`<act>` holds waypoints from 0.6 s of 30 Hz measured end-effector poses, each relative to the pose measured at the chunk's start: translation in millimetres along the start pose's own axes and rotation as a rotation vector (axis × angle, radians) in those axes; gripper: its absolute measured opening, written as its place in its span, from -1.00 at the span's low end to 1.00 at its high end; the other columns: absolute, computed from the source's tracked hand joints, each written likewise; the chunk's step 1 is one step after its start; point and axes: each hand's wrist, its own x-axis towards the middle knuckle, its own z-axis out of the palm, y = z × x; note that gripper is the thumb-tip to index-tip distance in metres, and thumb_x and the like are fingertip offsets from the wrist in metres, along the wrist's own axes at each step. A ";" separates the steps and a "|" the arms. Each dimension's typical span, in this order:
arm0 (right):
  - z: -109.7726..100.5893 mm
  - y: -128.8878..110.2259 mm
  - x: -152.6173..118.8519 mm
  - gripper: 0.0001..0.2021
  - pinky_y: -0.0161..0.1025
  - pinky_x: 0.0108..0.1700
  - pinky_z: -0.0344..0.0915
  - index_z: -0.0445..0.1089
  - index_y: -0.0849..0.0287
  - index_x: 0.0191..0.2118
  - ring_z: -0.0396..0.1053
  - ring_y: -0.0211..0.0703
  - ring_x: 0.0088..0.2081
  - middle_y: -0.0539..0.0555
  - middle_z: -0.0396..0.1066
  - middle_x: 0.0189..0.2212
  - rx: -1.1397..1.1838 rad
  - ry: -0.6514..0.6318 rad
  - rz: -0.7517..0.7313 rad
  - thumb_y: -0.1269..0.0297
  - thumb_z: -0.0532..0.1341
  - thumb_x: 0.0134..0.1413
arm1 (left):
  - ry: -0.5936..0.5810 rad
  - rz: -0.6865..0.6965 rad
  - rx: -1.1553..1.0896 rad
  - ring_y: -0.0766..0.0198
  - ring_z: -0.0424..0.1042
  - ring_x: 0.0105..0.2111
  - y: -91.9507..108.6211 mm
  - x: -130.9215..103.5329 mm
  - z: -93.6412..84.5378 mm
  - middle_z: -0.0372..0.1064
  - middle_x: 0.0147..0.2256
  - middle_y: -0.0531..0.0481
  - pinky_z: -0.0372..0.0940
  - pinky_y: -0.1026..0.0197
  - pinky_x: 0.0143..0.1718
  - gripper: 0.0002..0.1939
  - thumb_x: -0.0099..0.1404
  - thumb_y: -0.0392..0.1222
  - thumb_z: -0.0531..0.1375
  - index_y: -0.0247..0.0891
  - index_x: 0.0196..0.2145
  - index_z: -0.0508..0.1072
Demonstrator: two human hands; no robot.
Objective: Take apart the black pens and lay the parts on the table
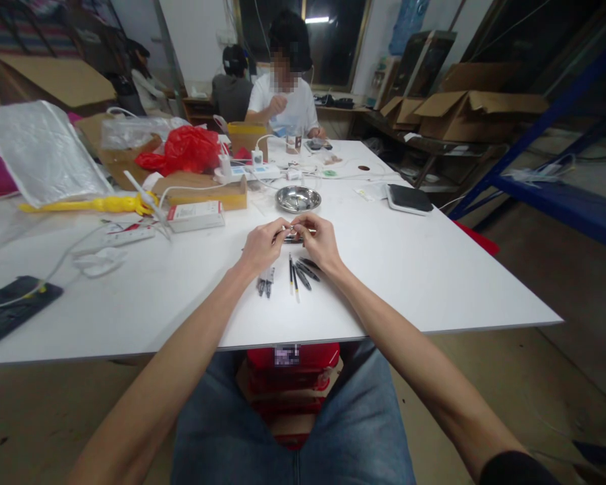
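Observation:
My left hand (pixel 263 246) and my right hand (pixel 320 241) meet over the white table, fingertips pinched together around something small that I cannot make out. Dark pen parts lie partly hidden beneath the fingers. Just below the hands, two thin pen refills (pixel 291 275) with yellowish and pale ends rest on the table. Beside them, towards my right hand, are several dark pen barrels (pixel 304 278). Nearer my left forearm lies a pair of clear and black pen pieces (pixel 265 284). A round shiny metal dish (pixel 297 199) stands just beyond my fingers.
To the left are a white box (pixel 196 216), a yellow plastic object (pixel 98 204), a red bag (pixel 186 149), cables and a black device (pixel 17 306). A dark-topped flat device (pixel 409 199) lies on the right. Across the white table (pixel 434 283) sits another person (pixel 283 94).

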 end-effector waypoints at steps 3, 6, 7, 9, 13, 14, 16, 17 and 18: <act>-1.9 -3.4 0.6 -0.89 -0.26 -0.30 0.36 0.42 0.15 -0.29 0.37 -0.24 -0.42 0.02 0.46 -0.41 -0.055 0.043 -0.033 0.26 0.20 0.21 | 0.023 0.004 0.005 0.28 0.31 -0.48 -0.2 1.3 -0.4 0.39 -0.49 0.07 0.12 0.26 -0.38 -0.78 0.43 -0.11 0.07 -0.21 -0.18 0.48; -3.9 -3.4 1.7 -0.86 -0.27 -0.32 0.35 0.43 0.15 -0.30 0.36 -0.23 -0.42 0.02 0.46 -0.41 -0.081 0.039 -0.034 0.20 0.21 0.22 | 0.012 0.006 0.030 0.27 0.31 -0.48 -1.6 0.8 -1.7 0.38 -0.49 0.07 0.12 0.25 -0.37 -0.79 0.43 -0.12 0.08 -0.21 -0.19 0.48; -4.3 -2.6 2.1 -0.84 -0.27 -0.33 0.35 0.43 0.15 -0.31 0.36 -0.23 -0.43 0.02 0.45 -0.41 -0.085 0.024 -0.028 0.19 0.22 0.22 | 0.004 0.010 0.044 0.26 0.33 -0.46 -2.0 0.3 -2.1 0.40 -0.47 0.07 0.13 0.24 -0.35 -0.80 0.43 -0.12 0.08 -0.20 -0.19 0.48; -4.8 -0.9 2.9 -0.81 -0.26 -0.35 0.34 0.42 0.17 -0.33 0.35 -0.24 -0.46 0.02 0.45 -0.43 -0.087 -0.009 -0.013 0.16 0.23 0.21 | -0.008 0.014 0.074 0.24 0.37 -0.43 -2.3 -0.6 -2.5 0.45 -0.43 0.04 0.14 0.23 -0.33 -0.79 0.43 -0.12 0.07 -0.19 -0.18 0.48; -5.2 1.0 3.3 -0.68 -0.28 -0.37 0.30 0.42 0.19 -0.36 0.33 -0.24 -0.48 0.02 0.42 -0.50 -0.101 -0.072 0.003 0.01 0.24 0.21 | -0.013 -0.014 0.104 0.20 0.41 -0.39 -0.8 -1.4 -2.2 0.47 -0.41 0.01 0.15 0.22 -0.33 -0.78 0.44 -0.11 0.06 -0.19 -0.18 0.47; -5.3 1.3 3.0 -0.63 -0.29 -0.38 0.28 0.42 0.20 -0.38 0.32 -0.24 -0.49 0.02 0.41 -0.53 -0.114 -0.094 0.009 -0.05 0.24 0.20 | -0.025 -0.021 0.105 0.20 0.42 -0.39 -0.1 -1.5 -2.2 0.47 -0.41 0.01 0.15 0.22 -0.33 -0.78 0.44 -0.11 0.05 -0.20 -0.19 0.47; -5.6 2.5 1.9 -0.52 -0.30 -0.42 0.23 0.38 0.20 -0.46 0.28 -0.26 -0.53 0.00 0.36 -0.60 -0.139 -0.146 0.036 -0.17 0.20 0.20 | -0.058 -0.026 0.103 0.20 0.41 -0.39 1.3 -1.9 -2.4 0.46 -0.42 0.01 0.15 0.22 -0.34 -0.78 0.43 -0.14 0.04 -0.20 -0.21 0.47; -5.9 3.3 1.2 -0.47 -0.30 -0.44 0.20 0.36 0.20 -0.50 0.25 -0.27 -0.56 -0.01 0.33 -0.63 -0.147 -0.175 0.054 -0.22 0.18 0.20 | -0.076 -0.023 0.097 0.21 0.41 -0.39 2.1 -2.2 -2.7 0.46 -0.42 0.02 0.16 0.22 -0.34 -0.79 0.43 -0.15 0.04 -0.20 -0.21 0.46; -6.2 4.2 0.6 -0.43 -0.31 -0.45 0.16 0.33 0.19 -0.53 0.22 -0.29 -0.59 -0.03 0.30 -0.67 -0.153 -0.206 0.074 -0.26 0.15 0.20 | -0.093 -0.017 0.084 0.22 0.40 -0.39 2.8 -2.5 -3.1 0.45 -0.42 0.03 0.16 0.23 -0.34 -0.80 0.42 -0.16 0.04 -0.19 -0.20 0.46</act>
